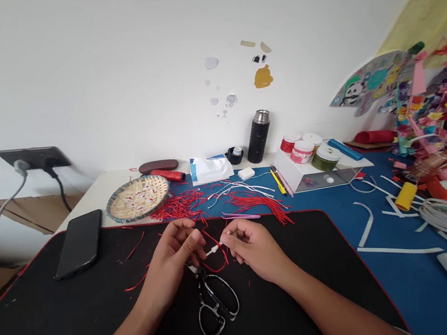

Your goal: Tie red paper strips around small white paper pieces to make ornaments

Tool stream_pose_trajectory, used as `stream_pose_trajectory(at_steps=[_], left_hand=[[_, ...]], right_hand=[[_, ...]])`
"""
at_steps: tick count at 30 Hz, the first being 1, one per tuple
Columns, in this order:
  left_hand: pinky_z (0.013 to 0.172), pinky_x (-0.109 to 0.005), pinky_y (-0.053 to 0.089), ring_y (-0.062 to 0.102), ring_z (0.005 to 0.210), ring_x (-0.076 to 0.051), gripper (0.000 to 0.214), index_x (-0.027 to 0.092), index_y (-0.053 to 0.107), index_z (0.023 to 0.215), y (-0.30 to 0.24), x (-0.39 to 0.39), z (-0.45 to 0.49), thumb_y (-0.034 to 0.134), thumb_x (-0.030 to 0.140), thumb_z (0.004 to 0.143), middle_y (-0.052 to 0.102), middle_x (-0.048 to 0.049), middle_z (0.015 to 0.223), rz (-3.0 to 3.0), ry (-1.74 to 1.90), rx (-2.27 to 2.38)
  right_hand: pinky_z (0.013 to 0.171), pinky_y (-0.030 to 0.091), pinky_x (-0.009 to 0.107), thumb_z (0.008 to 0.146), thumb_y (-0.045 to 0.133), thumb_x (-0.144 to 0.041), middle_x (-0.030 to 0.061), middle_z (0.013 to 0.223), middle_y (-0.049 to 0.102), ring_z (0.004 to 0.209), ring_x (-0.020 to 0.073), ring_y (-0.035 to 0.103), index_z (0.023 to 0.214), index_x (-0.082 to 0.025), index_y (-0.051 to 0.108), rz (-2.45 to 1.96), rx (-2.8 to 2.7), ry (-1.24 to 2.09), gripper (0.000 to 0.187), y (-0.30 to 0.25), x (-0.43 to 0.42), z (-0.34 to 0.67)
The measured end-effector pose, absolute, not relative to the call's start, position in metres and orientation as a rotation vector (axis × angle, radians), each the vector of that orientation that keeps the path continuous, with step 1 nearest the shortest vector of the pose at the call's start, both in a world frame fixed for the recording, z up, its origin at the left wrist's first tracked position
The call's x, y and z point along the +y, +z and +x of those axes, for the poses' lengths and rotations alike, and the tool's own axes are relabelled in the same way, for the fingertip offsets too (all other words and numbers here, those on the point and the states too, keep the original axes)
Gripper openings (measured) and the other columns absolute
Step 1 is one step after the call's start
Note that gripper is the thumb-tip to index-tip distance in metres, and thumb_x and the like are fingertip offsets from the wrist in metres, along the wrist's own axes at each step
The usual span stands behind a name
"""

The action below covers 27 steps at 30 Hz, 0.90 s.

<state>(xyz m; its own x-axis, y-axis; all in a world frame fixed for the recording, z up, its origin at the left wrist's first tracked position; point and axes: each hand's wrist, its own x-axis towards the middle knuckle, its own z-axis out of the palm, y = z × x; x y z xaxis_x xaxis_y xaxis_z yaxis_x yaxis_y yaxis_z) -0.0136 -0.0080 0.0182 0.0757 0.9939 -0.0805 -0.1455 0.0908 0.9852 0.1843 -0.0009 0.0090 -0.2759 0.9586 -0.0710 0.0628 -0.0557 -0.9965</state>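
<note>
Both my hands are over a black desk mat [62, 326]. My left hand [173, 256] and my right hand [250, 247] pinch the two ends of a small white stick [215, 248] with thin red cord [216, 261] looped around and under it. Black-handled scissors [215, 303] lie on the mat just below my hands. Loose red cord pieces [254, 205] are piled beyond my fingers.
A black phone [78, 243] lies at the left, a woven basket [138, 198] behind it. A black flask [259, 137], jars on a white box [311, 168], white paper strips [395, 251] and a colourful paper craft pile [446, 140] fill the back and right.
</note>
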Motion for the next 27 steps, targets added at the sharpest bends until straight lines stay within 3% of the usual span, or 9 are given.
stream_pose_trajectory(at_steps=[3,6,13,20,27], left_hand=[[0.048,-0.023,0.039,0.055,0.051,-0.014,0.041,0.021,0.064,0.086,0.022,-0.008,-0.015,0.075,0.060,0.083,0.065,0.0021,0.064,1.215,0.956,1.128],[0.052,-0.024,0.038,0.051,0.053,-0.013,0.046,0.018,0.069,0.071,0.026,-0.008,-0.014,0.071,0.062,0.085,0.067,-0.0015,0.064,1.362,0.789,1.135],[0.053,-0.024,0.039,0.051,0.054,-0.014,0.036,0.020,0.076,0.075,0.028,-0.010,-0.010,0.072,0.054,0.085,0.074,-0.0034,0.069,1.383,0.750,1.091],[0.053,-0.024,0.040,0.053,0.053,-0.015,0.035,0.021,0.073,0.069,0.028,-0.012,-0.009,0.072,0.053,0.085,0.071,-0.0019,0.064,1.404,0.780,1.159],[0.055,-0.024,0.042,0.057,0.056,-0.016,0.032,0.021,0.073,0.068,0.026,-0.016,-0.006,0.071,0.049,0.086,0.070,-0.0017,0.063,1.447,0.803,1.173]], right_hand=[[0.048,0.036,0.021,0.092,0.066,-0.039,-0.0046,0.062,0.056,0.049,0.0086,0.048,0.088,-0.018,0.064,-1.140,-1.431,1.396,0.022,0.009,-0.001,0.185],[0.047,0.036,0.022,0.092,0.066,-0.040,-0.0046,0.063,0.056,0.049,0.0088,0.048,0.089,-0.018,0.064,-1.127,-1.421,1.394,0.022,0.010,-0.001,0.185],[0.049,0.038,0.022,0.093,0.067,-0.040,-0.0043,0.065,0.056,0.050,0.0090,0.049,0.091,-0.018,0.065,-1.090,-1.451,1.407,0.022,0.010,-0.002,0.184],[0.049,0.038,0.022,0.095,0.066,-0.045,-0.0034,0.068,0.058,0.051,0.0089,0.049,0.096,-0.017,0.067,-1.098,-1.459,1.451,0.028,0.008,-0.002,0.184],[0.050,0.038,0.022,0.095,0.065,-0.047,-0.0045,0.061,0.054,0.051,0.0101,0.049,0.090,-0.018,0.065,-1.125,-1.475,1.427,0.030,0.007,-0.002,0.185]])
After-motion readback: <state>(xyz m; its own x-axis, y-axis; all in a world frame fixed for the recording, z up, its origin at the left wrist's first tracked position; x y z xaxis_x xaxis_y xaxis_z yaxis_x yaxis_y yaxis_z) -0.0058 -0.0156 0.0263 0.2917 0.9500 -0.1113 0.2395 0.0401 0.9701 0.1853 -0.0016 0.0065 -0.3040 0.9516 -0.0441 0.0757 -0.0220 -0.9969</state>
